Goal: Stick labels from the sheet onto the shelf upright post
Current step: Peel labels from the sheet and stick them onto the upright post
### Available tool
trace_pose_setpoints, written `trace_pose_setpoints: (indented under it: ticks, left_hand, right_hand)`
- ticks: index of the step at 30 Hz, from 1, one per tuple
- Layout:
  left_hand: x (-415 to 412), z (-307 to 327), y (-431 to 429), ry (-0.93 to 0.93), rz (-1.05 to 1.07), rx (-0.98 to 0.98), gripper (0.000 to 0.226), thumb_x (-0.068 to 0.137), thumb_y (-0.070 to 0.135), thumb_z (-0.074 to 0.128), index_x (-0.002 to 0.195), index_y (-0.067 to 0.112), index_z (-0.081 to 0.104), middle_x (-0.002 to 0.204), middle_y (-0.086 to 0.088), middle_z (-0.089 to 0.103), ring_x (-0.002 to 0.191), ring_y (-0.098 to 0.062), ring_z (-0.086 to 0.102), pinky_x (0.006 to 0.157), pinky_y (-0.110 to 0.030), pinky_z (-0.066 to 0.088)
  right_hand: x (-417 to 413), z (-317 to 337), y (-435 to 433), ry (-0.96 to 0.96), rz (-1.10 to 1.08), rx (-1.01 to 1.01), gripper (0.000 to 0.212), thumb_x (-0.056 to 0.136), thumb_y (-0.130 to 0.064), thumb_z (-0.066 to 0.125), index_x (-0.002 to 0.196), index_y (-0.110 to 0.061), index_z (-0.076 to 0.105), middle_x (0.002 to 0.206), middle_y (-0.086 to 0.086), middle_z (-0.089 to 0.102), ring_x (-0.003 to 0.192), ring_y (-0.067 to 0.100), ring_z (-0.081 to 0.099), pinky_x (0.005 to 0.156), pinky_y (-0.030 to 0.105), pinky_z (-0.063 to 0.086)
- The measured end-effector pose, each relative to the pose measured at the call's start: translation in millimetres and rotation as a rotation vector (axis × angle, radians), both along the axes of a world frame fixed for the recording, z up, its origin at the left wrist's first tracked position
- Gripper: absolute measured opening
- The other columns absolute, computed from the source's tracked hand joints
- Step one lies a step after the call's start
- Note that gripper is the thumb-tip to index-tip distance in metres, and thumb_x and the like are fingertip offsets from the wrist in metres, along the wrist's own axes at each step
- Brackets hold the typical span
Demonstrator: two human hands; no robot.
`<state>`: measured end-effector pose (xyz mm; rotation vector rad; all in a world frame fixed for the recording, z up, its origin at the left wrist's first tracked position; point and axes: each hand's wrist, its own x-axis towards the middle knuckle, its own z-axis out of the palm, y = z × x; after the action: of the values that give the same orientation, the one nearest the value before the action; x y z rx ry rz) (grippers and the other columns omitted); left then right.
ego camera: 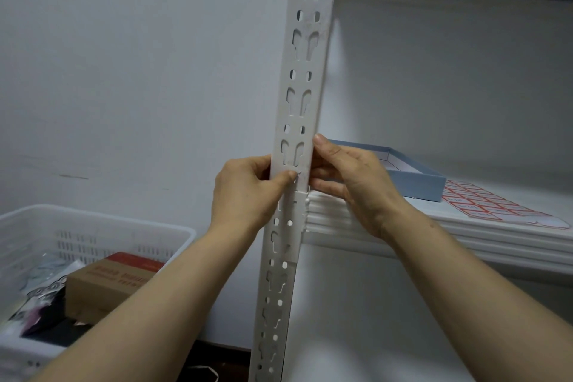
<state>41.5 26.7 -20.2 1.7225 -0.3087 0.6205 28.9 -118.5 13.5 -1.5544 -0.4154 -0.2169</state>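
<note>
The white slotted upright post (305,71) runs from top to bottom through the middle of the view. My left hand (245,192) wraps round its left edge, thumb pressing on the post's front near a small label I can barely make out. My right hand (350,177) holds the post's right edge at the same height, thumb up along the edge, fingers curled behind. The label sheet (486,205), white with red-bordered labels, lies flat on the shelf board (465,229) to the right.
A shallow blue box (415,174) stands on the shelf behind my right hand. At lower left sits a white plastic basket (93,232) holding a brown carton (105,282) and dark items. A plain wall is behind the post.
</note>
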Motion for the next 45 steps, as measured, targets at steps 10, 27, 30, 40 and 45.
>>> trace_pose_setpoints:
  ticks: [10,27,30,40,45]
  left_hand:
    - [4.3,0.7,-3.6,0.038,0.072,0.014,0.021,0.060,0.047,0.064,0.081,0.048,0.065,0.080,0.010,0.075,0.087,-0.018,0.070,0.081,-0.044,0.056]
    - [-2.6,6.7,-11.5,0.107,0.118,0.005,0.037,0.057,0.051,0.065,0.085,0.030,0.074,0.079,0.006,0.074,0.083,-0.021,0.070,0.079,-0.042,0.057]
    - [-5.0,5.5,-12.5,0.111,0.115,-0.003,0.031,0.056,0.052,0.065,0.079,0.033,0.073,0.078,0.005,0.074,0.083,-0.021,0.070,0.079,-0.042,0.056]
    - [-20.6,-0.3,-10.9,0.076,-0.009,-0.127,0.048,0.071,0.036,0.080,0.113,0.015,0.068,0.111,-0.001,0.071,0.107,-0.015,0.064,0.098,-0.042,0.049]
    - [-41.1,7.3,-16.3,-0.090,0.111,-0.123,0.087,0.074,0.035,0.077,0.146,0.017,0.033,0.148,0.003,0.041,0.137,-0.008,0.035,0.113,-0.029,0.031]
  right_hand:
    - [1.7,-0.7,0.7,-0.009,-0.013,-0.012,0.040,0.092,-0.037,0.052,0.103,-0.002,0.068,0.094,0.009,0.074,0.086,0.017,0.071,0.081,0.029,0.056]
    - [-1.2,2.1,-0.1,0.052,-0.036,0.013,0.057,0.091,-0.055,0.040,0.100,-0.007,0.069,0.095,0.006,0.075,0.090,0.016,0.071,0.086,0.032,0.055]
    - [-3.4,2.1,0.5,0.077,-0.037,0.050,0.063,0.090,-0.057,0.039,0.107,-0.003,0.066,0.100,0.009,0.073,0.092,0.018,0.071,0.088,0.033,0.055]
    - [-13.2,-7.4,-1.8,0.021,-0.232,0.258,0.043,0.098,-0.041,0.039,0.099,-0.007,0.064,0.099,0.011,0.069,0.092,0.019,0.069,0.085,0.030,0.056]
    - [-31.9,-18.9,-6.9,-0.005,-0.172,0.250,0.033,0.096,-0.029,0.047,0.096,-0.002,0.066,0.077,0.011,0.066,0.068,0.020,0.064,0.059,0.027,0.054]
